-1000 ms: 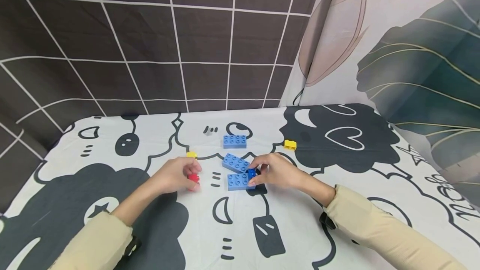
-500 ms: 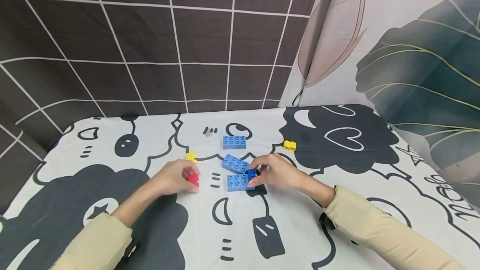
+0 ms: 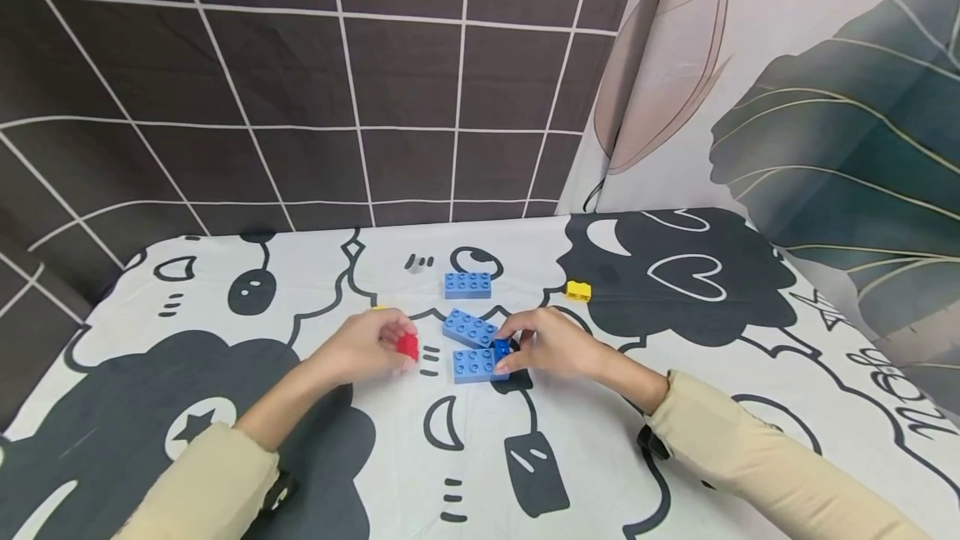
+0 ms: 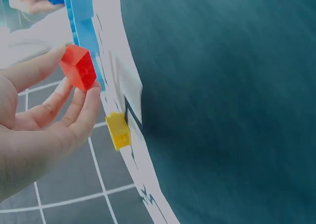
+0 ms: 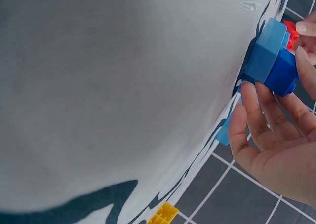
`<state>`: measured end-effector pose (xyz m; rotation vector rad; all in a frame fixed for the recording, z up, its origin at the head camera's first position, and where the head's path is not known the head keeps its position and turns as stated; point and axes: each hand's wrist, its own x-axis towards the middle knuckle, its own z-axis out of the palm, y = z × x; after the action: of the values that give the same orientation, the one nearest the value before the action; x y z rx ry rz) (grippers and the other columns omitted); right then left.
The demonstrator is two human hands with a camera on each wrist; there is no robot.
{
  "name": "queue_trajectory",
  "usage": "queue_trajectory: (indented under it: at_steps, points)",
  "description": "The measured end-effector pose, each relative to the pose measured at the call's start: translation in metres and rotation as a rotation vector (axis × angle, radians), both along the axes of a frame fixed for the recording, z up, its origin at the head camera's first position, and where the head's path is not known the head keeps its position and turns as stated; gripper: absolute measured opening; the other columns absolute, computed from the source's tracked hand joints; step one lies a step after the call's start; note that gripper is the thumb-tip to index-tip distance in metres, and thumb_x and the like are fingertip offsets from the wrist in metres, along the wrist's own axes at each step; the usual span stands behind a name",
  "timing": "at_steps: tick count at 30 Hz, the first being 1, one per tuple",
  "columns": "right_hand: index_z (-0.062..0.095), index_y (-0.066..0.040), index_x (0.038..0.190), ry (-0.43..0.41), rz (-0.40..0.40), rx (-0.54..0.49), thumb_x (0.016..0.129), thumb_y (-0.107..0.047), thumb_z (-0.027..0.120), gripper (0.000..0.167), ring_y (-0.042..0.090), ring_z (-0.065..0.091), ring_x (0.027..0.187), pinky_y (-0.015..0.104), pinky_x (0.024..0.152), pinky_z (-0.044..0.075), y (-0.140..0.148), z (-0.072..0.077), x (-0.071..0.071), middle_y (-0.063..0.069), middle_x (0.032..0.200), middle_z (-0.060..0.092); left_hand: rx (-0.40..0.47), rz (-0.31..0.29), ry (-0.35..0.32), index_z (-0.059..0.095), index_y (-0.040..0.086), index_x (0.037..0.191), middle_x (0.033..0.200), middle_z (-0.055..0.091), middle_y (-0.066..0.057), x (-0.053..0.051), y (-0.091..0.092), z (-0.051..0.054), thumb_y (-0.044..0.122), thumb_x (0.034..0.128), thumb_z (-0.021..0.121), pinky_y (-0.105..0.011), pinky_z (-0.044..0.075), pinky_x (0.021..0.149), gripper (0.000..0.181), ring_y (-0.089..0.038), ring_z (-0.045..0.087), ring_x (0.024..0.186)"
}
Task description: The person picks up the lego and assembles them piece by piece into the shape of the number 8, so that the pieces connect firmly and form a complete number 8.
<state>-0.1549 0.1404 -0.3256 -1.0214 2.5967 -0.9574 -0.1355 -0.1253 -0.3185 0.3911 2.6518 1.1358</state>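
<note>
Left hand (image 3: 367,346) and right hand (image 3: 553,342), each pinching between thumb and curved fingers, fingertips facing one another across a gap; both forearms (image 3: 279,408) in beige sleeves (image 3: 198,486) ending short of the hands, angled inward toward the far edge of the table (image 3: 405,490)

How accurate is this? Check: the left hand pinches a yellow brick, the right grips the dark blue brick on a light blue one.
Not yellow: the left hand pinches a red brick, as the left wrist view shows. The right hand grips the dark blue brick on a light blue brick.
</note>
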Motion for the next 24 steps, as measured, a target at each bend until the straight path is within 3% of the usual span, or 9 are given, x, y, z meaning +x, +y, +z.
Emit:
queue_trajectory:
  at_steps: [9,16,24]
  points:
    - [0.068,-0.001,0.099,-0.006,-0.005,0.015,0.071,-0.021,0.078,0.036,0.009,0.049,0.065,0.02,0.053,0.041,0.0,0.0,0.0,-0.001,0.083,0.064,0.108,-0.018,-0.027,0.06,0.0,0.096,0.092,0.061,-0.008,-0.003,0.021,-0.002,0.0,0.0727,0.072,-0.035,0.05,0.082,0.026,-0.024,0.059,0.09]
    - [0.068,-0.001,0.098,0.006,0.008,0.005,0.071,-0.021,0.078,0.036,0.01,0.05,0.066,0.02,0.054,0.042,0.0,0.0,-0.001,-0.001,0.084,0.064,0.132,0.0,-0.062,0.06,0.001,0.099,0.095,0.063,-0.006,0.0,0.036,0.001,0.0,0.0745,0.072,-0.035,0.05,0.084,0.027,-0.024,0.06,0.095]
    - [0.068,0.0,0.098,0.003,0.011,-0.001,0.07,-0.021,0.079,0.036,0.009,0.05,0.066,0.02,0.054,0.043,0.0,0.001,-0.001,0.0,0.086,0.065,0.112,0.02,-0.049,0.061,0.006,0.099,0.099,0.064,-0.005,0.005,0.044,-0.001,0.003,0.0748,0.073,-0.039,0.049,0.084,0.026,-0.025,0.06,0.098]
